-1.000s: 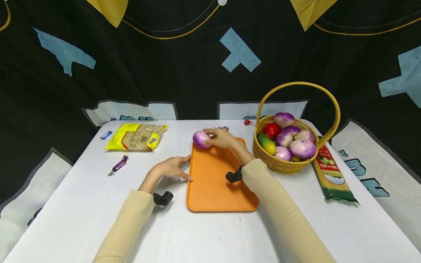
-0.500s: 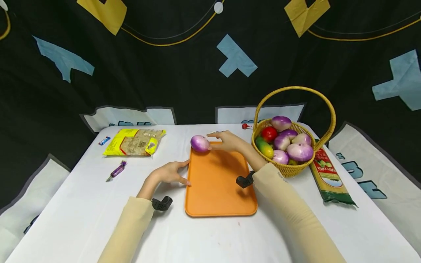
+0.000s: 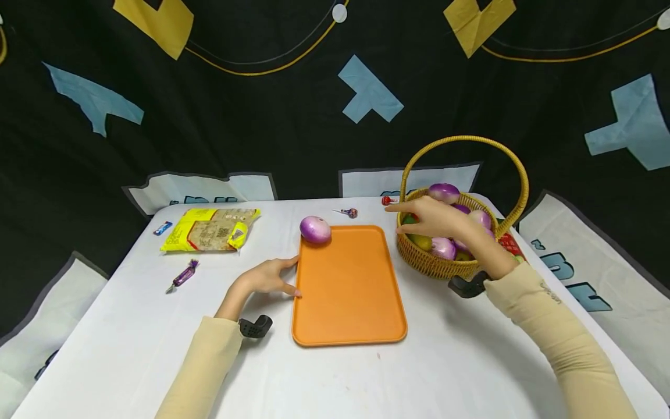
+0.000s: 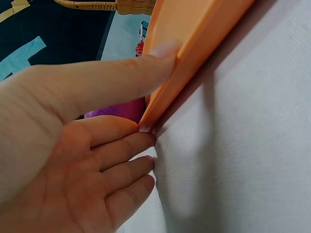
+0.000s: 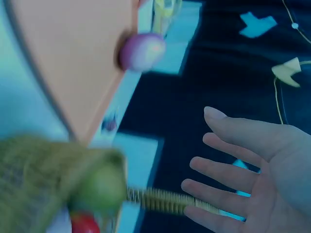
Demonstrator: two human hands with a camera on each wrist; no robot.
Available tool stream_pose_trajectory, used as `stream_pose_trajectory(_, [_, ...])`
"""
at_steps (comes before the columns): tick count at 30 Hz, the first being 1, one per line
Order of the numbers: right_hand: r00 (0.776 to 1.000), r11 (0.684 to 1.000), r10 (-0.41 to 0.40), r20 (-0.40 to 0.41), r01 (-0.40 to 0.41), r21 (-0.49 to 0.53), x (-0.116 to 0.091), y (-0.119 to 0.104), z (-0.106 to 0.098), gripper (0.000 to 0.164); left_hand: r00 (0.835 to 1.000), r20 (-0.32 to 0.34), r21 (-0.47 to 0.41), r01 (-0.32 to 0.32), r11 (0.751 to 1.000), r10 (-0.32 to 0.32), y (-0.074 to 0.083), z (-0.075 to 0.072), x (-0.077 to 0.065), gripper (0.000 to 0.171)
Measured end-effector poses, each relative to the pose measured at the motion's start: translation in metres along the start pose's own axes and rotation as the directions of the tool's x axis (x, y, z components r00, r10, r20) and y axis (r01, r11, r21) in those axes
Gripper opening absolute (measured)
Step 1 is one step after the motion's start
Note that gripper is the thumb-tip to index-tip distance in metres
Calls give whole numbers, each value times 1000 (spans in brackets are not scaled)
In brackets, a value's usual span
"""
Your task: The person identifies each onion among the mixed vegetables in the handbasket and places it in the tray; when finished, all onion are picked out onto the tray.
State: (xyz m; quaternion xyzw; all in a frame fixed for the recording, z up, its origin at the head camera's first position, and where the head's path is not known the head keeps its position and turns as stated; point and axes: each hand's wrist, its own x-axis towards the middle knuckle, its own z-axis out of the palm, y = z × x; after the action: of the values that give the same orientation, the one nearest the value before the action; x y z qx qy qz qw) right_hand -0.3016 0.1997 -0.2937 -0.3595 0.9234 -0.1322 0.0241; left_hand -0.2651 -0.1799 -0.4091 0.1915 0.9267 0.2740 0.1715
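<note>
A purple-and-white onion [image 3: 316, 230] sits on the far left corner of the orange tray [image 3: 348, 285]. My left hand [image 3: 267, 276] rests at the tray's left edge; in the left wrist view the thumb [image 4: 131, 77] touches the rim, and the fairly straight fingers lie against its outer side. Over the wicker basket [image 3: 429, 265] hovers my right hand [image 3: 439, 218], fingers spread and holding nothing. Several onions [image 3: 444, 248] lie in the basket, partly hidden by that hand. The right wrist view shows a green rounded item [image 5: 99, 187] and a red one [image 5: 85, 223] inside.
A yellow food bag [image 3: 211, 230] lies at the back left, near a blue-wrapped candy [image 3: 163, 228] and a purple-wrapped one [image 3: 184, 274]. Behind the tray lies a lollipop [image 3: 349, 213], with a red one [image 3: 387, 200] beside the basket. The basket's tall handle [image 3: 515, 169] arches upward.
My right hand has let go of the onion at the tray's far left corner and moved right, over the basket. The left hand stays at the tray's edge. The head view has shifted slightly.
</note>
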Motion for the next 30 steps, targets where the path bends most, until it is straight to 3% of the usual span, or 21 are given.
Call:
stream_pose_trajectory(6, [999,999,51,-9,-51,12,-44,27,-15,51,1000,-9,12,-3,1000,3,1,-2,1,97])
stream_pose_trajectory(14, [991,991,135,2,-135,8,-95,56,-14,54,1000,-1,12,-4,1000,5,1,-1,2,97])
stream_pose_trajectory(19, [984,984,178,-18,-179,-26,-102,63,-11,62,1000,-12,20,-3,1000,3,-1,-2,0,96])
stream_pose_trajectory(25, [977,976,206,-60,-209,-60,-100,65,-8,38,1000,-7,9,-14,1000,14,0,-1,-1,95])
stream_pose_trajectory(30, [971,969,230,-71,-235,-70,-102,71,-4,39,1000,-4,8,-5,1000,5,1,0,-1,95])
